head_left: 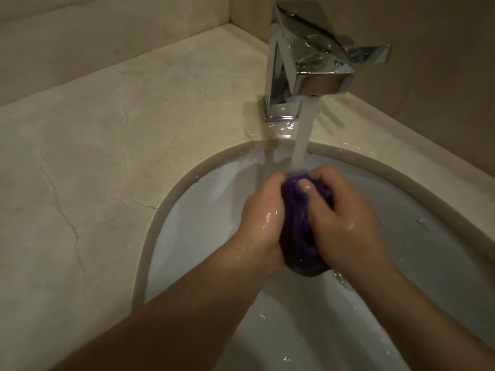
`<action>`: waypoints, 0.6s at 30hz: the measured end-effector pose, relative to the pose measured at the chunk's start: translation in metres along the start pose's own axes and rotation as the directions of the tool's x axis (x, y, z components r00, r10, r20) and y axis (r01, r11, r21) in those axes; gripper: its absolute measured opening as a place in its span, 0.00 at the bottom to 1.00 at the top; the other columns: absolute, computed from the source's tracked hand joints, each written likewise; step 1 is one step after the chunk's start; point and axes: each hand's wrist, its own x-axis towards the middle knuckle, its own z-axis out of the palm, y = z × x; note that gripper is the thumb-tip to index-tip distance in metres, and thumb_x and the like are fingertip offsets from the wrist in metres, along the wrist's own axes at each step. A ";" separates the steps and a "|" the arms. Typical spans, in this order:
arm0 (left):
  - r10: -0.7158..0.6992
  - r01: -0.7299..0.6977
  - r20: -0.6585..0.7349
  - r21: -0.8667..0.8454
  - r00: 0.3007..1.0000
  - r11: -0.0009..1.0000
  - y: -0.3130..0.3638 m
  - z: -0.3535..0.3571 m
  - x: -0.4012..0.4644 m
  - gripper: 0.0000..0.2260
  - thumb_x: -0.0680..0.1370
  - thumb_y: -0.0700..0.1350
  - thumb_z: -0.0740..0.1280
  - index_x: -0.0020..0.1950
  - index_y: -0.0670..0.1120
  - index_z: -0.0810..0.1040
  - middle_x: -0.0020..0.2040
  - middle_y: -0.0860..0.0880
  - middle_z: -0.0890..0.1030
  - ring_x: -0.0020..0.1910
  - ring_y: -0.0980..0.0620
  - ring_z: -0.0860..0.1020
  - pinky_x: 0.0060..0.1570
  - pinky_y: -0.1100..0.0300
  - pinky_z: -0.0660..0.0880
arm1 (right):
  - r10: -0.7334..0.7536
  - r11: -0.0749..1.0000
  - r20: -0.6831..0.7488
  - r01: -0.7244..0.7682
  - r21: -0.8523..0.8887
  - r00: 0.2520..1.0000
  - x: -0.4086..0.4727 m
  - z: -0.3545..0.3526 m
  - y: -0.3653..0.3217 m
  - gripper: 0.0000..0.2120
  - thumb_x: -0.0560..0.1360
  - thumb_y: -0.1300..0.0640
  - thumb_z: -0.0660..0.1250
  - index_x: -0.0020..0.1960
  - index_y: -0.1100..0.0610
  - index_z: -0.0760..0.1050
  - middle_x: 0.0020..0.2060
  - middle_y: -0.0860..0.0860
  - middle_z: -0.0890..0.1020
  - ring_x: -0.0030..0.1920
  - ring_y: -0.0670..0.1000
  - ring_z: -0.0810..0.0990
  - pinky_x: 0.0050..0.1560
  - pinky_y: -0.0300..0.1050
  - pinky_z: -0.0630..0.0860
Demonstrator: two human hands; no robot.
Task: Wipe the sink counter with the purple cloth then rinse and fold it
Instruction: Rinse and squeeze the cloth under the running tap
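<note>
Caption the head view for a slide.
Both hands, left hand and right hand, squeeze the purple cloth under the running faucet.

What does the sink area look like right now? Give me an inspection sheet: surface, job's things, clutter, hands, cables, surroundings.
Surface: beige stone counter, veined with cracks, wet around the faucet base.
Job's things: purple cloth bunched into a wad over the white sink basin, under the running water stream; not yet folded.
Clutter: nothing seen.
Hands: left hand and right hand, both wet, grip the cloth from either side.
Cables: nothing seen.
Surroundings: square chrome faucet with a side lever, turned on, droplets on top; beige walls behind the counter.
</note>
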 end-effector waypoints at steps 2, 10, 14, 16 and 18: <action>-0.022 0.022 0.045 -0.007 0.999 1.000 0.004 0.002 -0.003 0.17 0.79 0.53 0.63 0.54 0.43 0.86 0.49 0.40 0.87 0.49 0.42 0.86 0.49 0.50 0.82 | 0.076 0.986 -0.005 -0.075 0.152 0.997 0.004 -0.003 0.003 0.10 0.82 0.52 0.63 0.45 0.41 0.77 0.36 0.38 0.82 0.36 0.40 0.80 0.36 0.32 0.72; -0.269 0.277 0.114 -0.051 0.956 0.960 0.005 -0.010 0.007 0.27 0.73 0.69 0.63 0.60 0.52 0.84 0.57 0.44 0.85 0.58 0.37 0.81 0.59 0.35 0.74 | 0.213 0.761 -0.084 -0.112 0.639 0.973 0.009 -0.014 -0.006 0.13 0.80 0.62 0.65 0.47 0.45 0.80 0.43 0.47 0.86 0.44 0.51 0.85 0.44 0.49 0.79; -0.270 0.326 0.325 -0.130 0.906 0.936 0.006 0.002 -0.014 0.24 0.73 0.63 0.64 0.57 0.47 0.86 0.55 0.44 0.86 0.54 0.42 0.83 0.59 0.41 0.75 | 0.190 0.763 -0.029 -0.130 0.633 0.981 0.010 -0.020 -0.005 0.14 0.70 0.59 0.66 0.47 0.40 0.78 0.42 0.43 0.84 0.43 0.48 0.84 0.40 0.46 0.78; -0.193 0.259 0.322 -0.175 0.927 0.950 0.009 0.003 -0.013 0.20 0.75 0.57 0.64 0.54 0.45 0.87 0.50 0.44 0.87 0.47 0.44 0.83 0.57 0.47 0.77 | 0.147 0.827 -0.022 -0.110 0.551 0.989 0.011 -0.021 -0.006 0.15 0.70 0.51 0.62 0.52 0.35 0.78 0.44 0.39 0.83 0.44 0.43 0.83 0.43 0.41 0.77; -0.099 0.138 0.249 -0.147 0.963 0.979 0.008 0.002 -0.009 0.16 0.78 0.52 0.62 0.46 0.43 0.85 0.42 0.44 0.85 0.39 0.45 0.83 0.47 0.52 0.81 | 0.092 0.880 -0.007 -0.078 0.469 0.996 0.009 -0.018 -0.009 0.13 0.72 0.39 0.61 0.53 0.36 0.80 0.49 0.41 0.85 0.50 0.43 0.83 0.51 0.45 0.78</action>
